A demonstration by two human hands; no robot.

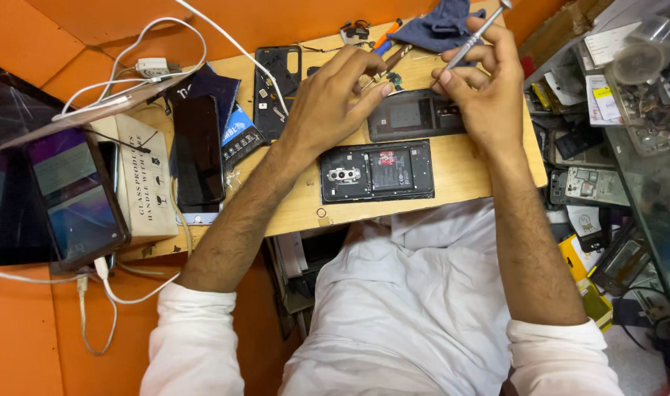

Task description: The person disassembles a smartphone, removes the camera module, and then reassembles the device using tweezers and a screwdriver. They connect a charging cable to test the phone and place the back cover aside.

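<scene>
An opened dark phone body (412, 116) lies on the small wooden table (459, 172). My left hand (333, 95) rests its fingertips on the phone's top left corner and holds it down. My right hand (480, 81) grips a thin metal screwdriver (473, 38) whose tip meets the phone's upper right part. Nearer to me lies a second dark phone frame (377, 172) with a camera module and a red-marked part showing.
A black phone (198, 150) and a back cover (276, 84) lie at the left. A blue cloth (436, 26) and small tools sit at the far edge. A tablet and a phone (75, 194) with white cables are at the far left. Shelves of phone parts (606, 147) stand at the right.
</scene>
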